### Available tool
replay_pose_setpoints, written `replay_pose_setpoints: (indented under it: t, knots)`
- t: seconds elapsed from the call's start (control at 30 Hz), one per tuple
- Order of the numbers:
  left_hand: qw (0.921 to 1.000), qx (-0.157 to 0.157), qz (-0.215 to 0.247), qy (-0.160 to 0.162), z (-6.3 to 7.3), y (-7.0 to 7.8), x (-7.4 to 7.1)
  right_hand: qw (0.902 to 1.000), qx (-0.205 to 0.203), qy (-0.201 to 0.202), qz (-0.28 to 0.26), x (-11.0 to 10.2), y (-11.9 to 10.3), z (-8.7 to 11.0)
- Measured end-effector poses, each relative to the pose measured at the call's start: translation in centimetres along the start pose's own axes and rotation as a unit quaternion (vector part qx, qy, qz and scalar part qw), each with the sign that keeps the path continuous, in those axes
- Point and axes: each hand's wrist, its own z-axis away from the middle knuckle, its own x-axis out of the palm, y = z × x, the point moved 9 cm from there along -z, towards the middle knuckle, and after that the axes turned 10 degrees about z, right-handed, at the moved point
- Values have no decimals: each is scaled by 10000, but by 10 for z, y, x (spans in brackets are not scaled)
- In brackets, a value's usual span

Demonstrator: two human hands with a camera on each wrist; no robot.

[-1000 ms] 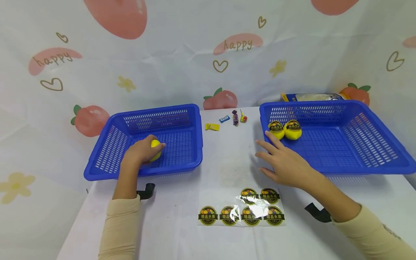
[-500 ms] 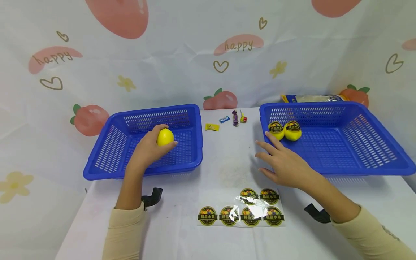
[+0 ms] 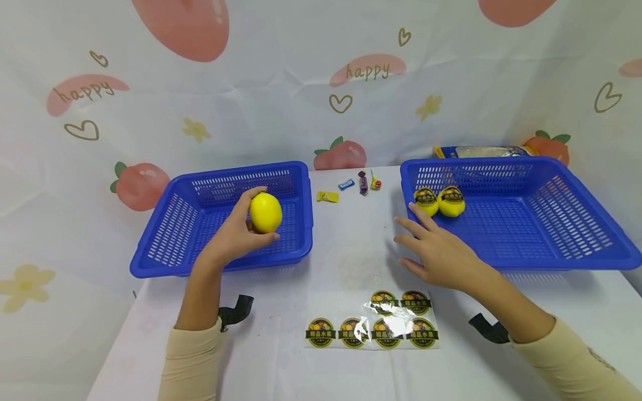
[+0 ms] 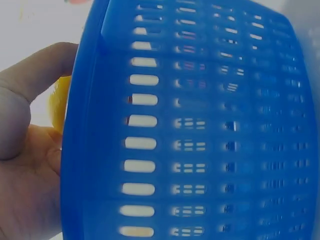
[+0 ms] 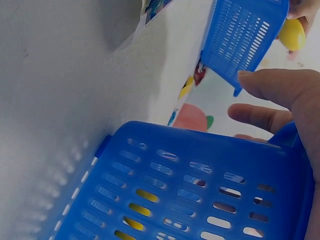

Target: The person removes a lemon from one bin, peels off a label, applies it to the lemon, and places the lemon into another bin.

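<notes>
My left hand (image 3: 236,234) grips a plain yellow lemon (image 3: 266,213) between thumb and fingers, above the left blue basket (image 3: 306,223). In the left wrist view the basket's slotted wall hides most of the lemon (image 4: 59,102). At the left rim of the right blue basket (image 3: 526,262), my right hand (image 3: 446,256) is held with fingers spread and nothing in them. Two lemons bearing round black-and-gold labels, the left one (image 3: 427,207) and the right one (image 3: 453,207), sit side by side in that basket's back left corner.
A clear sheet of round fruit stickers (image 3: 371,334) lies at the table's front middle. Between the baskets at the back are a yellow wrapped candy (image 3: 327,196), a blue one (image 3: 346,184), a purple one (image 3: 363,182) and a lollipop (image 3: 375,182). Behind the right basket lies a plastic bag (image 3: 486,151).
My left hand has lifted the lemon up out of the left basket and brought it slightly to the right. The right hand has stayed in place.
</notes>
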Motion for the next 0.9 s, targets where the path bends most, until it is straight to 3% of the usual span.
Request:
replay_pose_setpoints:
  t: [0.13, 0.47, 0.6, 0.9]
  knots:
    - [9999, 61, 157, -24, 1, 4, 5, 10000, -13, 3, 10, 0, 0, 0]
    - [9979, 508, -263, 317, 2, 18, 15, 10000, -19, 17, -5, -1, 0, -1]
    - [9959, 762, -391, 281, 3, 26, 23, 10000, -20, 51, -4, -2, 0, 0]
    - [9925, 965, -721, 187, 2, 37, 42, 10000, -27, 83, 12, -1, 0, 1]
